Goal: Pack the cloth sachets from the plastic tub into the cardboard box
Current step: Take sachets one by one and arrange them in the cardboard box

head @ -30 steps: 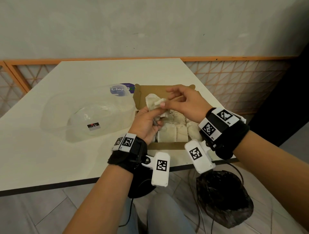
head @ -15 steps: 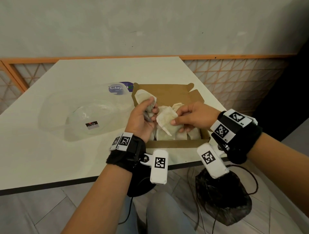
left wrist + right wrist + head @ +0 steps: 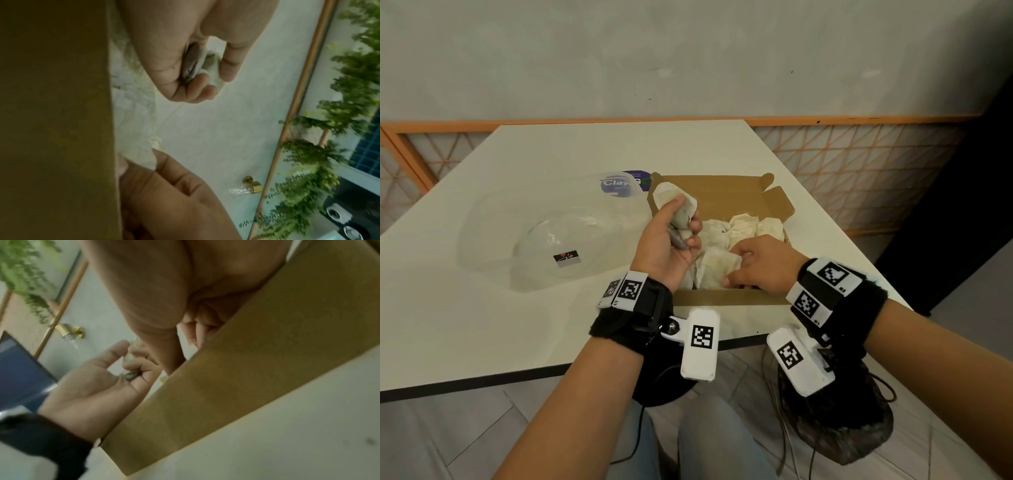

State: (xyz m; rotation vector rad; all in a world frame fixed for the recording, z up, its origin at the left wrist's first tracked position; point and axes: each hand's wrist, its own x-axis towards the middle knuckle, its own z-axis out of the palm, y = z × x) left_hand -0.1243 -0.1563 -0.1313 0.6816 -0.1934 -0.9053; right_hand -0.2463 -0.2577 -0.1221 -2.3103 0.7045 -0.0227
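Observation:
An open cardboard box (image 3: 726, 298) sits near the table's front edge with several cream cloth sachets (image 3: 743, 226) lying in it. My left hand (image 3: 671, 236) is raised over the box's left side and grips a sachet (image 3: 669, 200) in curled fingers; the left wrist view shows the sachet (image 3: 207, 68) bunched in that hand (image 3: 197, 76). My right hand (image 3: 760, 267) is low in the box's near half and pinches another sachet (image 3: 717, 269) against the ones below. The clear plastic tub (image 3: 544, 233) stands left of the box; I see no sachets in it.
The white table (image 3: 482, 335) ends just in front of the box. An orange lattice rail (image 3: 859, 171) and a grey wall lie behind it. The box's lid flap (image 3: 722, 192) stands open at the back. A dark bag (image 3: 842, 431) sits on the floor under my right wrist.
My right hand took one sachet from the left hand's bundle and carried it down into the near part of the box. The left hand stayed raised with the other sachet.

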